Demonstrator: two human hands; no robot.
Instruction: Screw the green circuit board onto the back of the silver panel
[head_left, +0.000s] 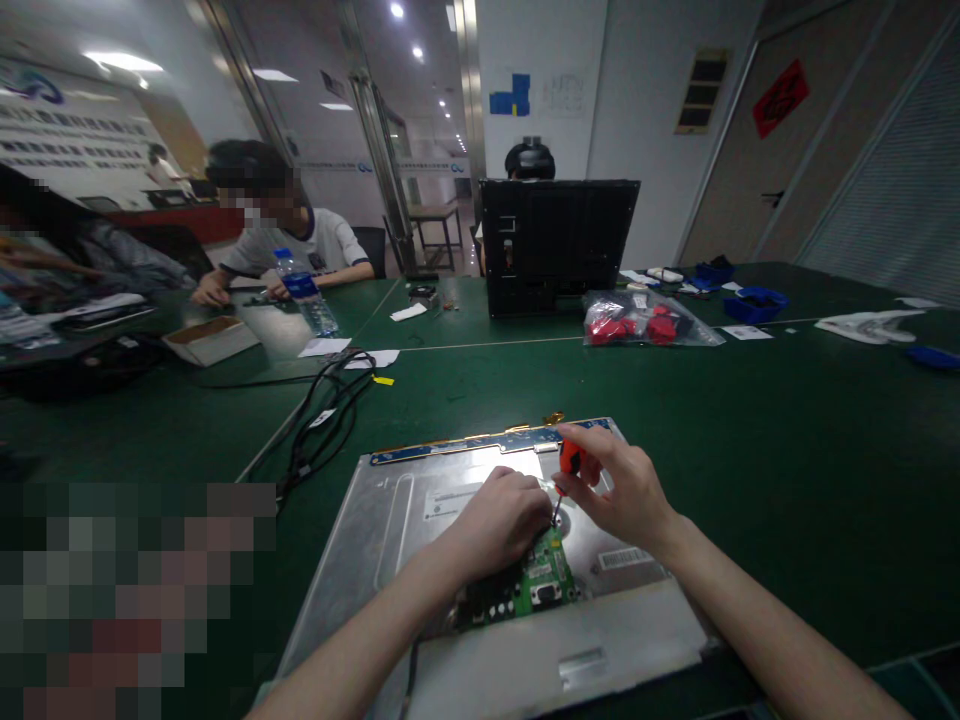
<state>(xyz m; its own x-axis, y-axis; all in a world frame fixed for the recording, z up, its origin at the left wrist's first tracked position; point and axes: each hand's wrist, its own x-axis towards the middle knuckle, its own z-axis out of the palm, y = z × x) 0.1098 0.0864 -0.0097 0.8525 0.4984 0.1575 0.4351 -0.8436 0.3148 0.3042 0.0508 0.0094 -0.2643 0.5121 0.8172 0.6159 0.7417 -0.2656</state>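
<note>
A silver monitor back panel [390, 520] lies flat on the green table in front of me. A small green circuit board [536, 585] sits on it near the middle. My right hand [626, 490] is closed around a screwdriver with an orange handle [570, 458], its tip pointing down at the panel just above the board. My left hand [502, 520] is curled with its fingers pressed on the upper edge of the board, close to the screwdriver tip. What the left fingers pinch, if anything, is hidden.
Black cables [330, 420] run off the panel's left corner. Behind stand a black monitor frame [559, 245], a plastic bag of red parts [645, 322], blue trays [757, 302] and a water bottle [304, 292]. A person sits at the far left, another behind the frame.
</note>
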